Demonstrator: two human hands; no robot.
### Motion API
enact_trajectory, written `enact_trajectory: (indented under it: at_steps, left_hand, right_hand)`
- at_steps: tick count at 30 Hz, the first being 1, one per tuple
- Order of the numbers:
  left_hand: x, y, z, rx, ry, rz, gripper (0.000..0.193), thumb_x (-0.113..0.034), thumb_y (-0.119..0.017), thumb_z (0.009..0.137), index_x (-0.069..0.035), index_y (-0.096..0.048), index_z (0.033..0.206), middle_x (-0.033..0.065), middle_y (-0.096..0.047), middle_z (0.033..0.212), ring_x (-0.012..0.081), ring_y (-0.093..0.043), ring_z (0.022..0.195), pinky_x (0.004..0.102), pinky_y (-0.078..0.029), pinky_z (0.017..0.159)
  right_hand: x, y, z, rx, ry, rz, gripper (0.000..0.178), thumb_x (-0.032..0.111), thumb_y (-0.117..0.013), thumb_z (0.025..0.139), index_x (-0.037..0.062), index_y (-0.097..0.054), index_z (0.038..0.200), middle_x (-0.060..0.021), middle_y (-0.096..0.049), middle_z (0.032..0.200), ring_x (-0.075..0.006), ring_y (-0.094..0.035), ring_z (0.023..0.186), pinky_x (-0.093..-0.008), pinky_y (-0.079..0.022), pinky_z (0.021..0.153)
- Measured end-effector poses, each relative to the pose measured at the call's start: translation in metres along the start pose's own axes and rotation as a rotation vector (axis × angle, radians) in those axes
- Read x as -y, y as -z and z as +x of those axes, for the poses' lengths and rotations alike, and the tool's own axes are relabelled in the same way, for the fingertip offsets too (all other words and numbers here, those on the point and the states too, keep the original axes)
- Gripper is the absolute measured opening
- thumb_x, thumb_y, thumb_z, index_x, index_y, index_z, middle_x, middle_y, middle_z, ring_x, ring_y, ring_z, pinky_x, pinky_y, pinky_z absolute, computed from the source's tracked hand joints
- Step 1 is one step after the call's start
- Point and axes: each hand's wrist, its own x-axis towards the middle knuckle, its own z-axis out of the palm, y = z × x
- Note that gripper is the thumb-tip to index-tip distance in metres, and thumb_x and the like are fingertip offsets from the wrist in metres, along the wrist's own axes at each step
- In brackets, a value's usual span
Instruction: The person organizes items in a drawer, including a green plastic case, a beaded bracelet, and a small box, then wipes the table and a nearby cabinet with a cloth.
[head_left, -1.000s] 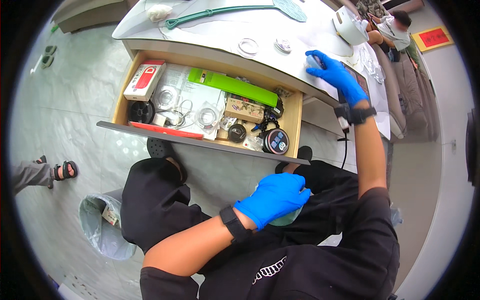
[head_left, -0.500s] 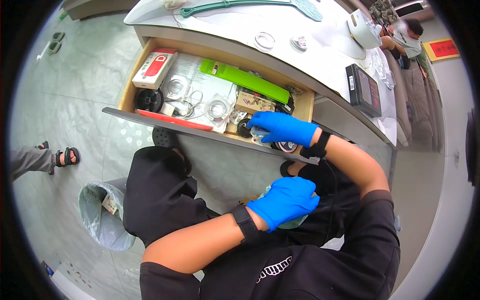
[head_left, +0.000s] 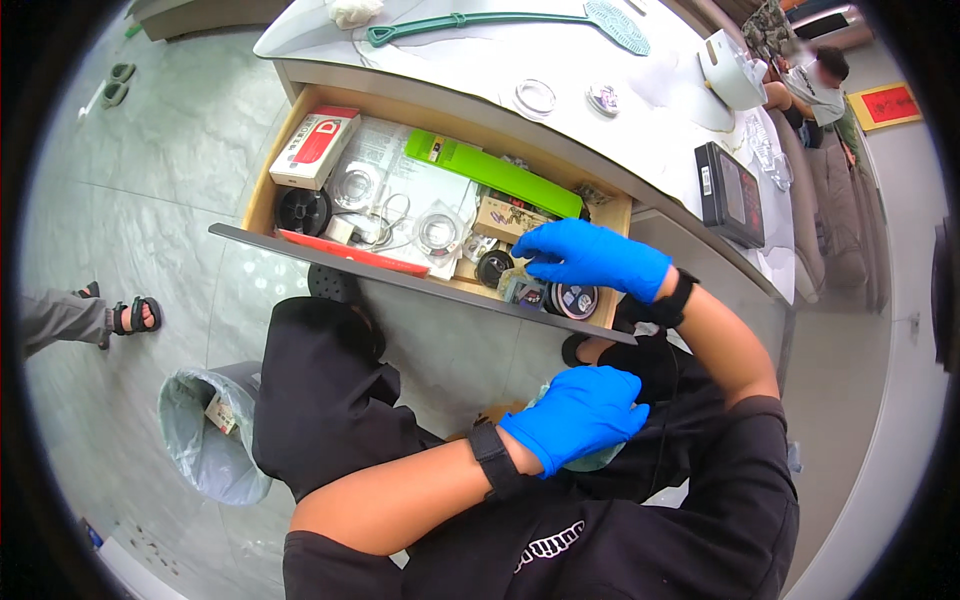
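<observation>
My right hand (head_left: 595,258), in a blue glove, hovers over the right end of the open drawer (head_left: 400,268). Its fingers are stretched forward and slightly apart, with nothing seen in them. Just below lie a small clear box (head_left: 525,290) with dark contents, a round dark-rimmed tin (head_left: 575,299) and a black round spool (head_left: 494,267). Beyond the fingertips are a small tan box (head_left: 508,216) and a long bright green box (head_left: 495,175). My left hand (head_left: 585,412), also blue-gloved, is closed above my lap. Pale green crumpled material (head_left: 600,457) shows beneath it; what the fingers hold is hidden.
The drawer's left side holds a white-and-red box (head_left: 316,148), a black spool (head_left: 302,211), coiled cables and a red strip. On the white tabletop lie a green fly swatter (head_left: 480,20) and a black box (head_left: 730,195). A lined bin (head_left: 205,450) stands left; two other people are nearby.
My right hand has lifted off the small clear box and shifted right, leaving the box in the drawer's front right part. My left hand has hardly moved.
</observation>
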Motion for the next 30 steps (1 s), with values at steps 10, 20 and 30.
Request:
enact_trajectory:
  at_steps: [10,20,30]
  left_hand:
    - [0.008,-0.003,0.001,-0.022,-0.025,0.007,0.034,-0.043,-0.053,0.089,-0.01,-0.062,0.088,0.017,-0.064,0.086,0.0372,-0.062,0.08,0.0468,-0.049,0.07]
    - [0.008,0.006,-0.002,-0.071,-0.024,0.026,0.035,-0.041,-0.051,0.089,-0.009,-0.063,0.089,0.0197,-0.064,0.085,0.0385,-0.062,0.081,0.0477,-0.049,0.071]
    - [0.008,0.004,-0.004,-0.062,-0.042,0.015,0.037,-0.043,-0.05,0.088,-0.007,-0.063,0.088,0.0212,-0.064,0.085,0.0407,-0.063,0.08,0.0496,-0.05,0.07]
  right_hand:
    - [-0.067,0.129,0.006,-0.812,-0.241,-0.564,0.059,0.028,-0.066,0.086,0.0155,-0.044,0.139,-0.016,-0.054,0.129,-0.0262,-0.054,0.116,-0.0372,-0.04,0.102]
    - [-0.019,0.134,0.039,-0.614,-0.003,-0.027,0.052,0.022,-0.073,0.084,0.0153,-0.054,0.132,-0.0057,-0.062,0.117,-0.0168,-0.059,0.107,-0.0329,-0.047,0.093]
    - [-0.007,0.135,0.066,-0.444,-0.06,-0.106,0.059,0.026,-0.078,0.077,0.0153,-0.055,0.131,-0.0081,-0.058,0.128,-0.0223,-0.056,0.115,-0.0373,-0.043,0.1]
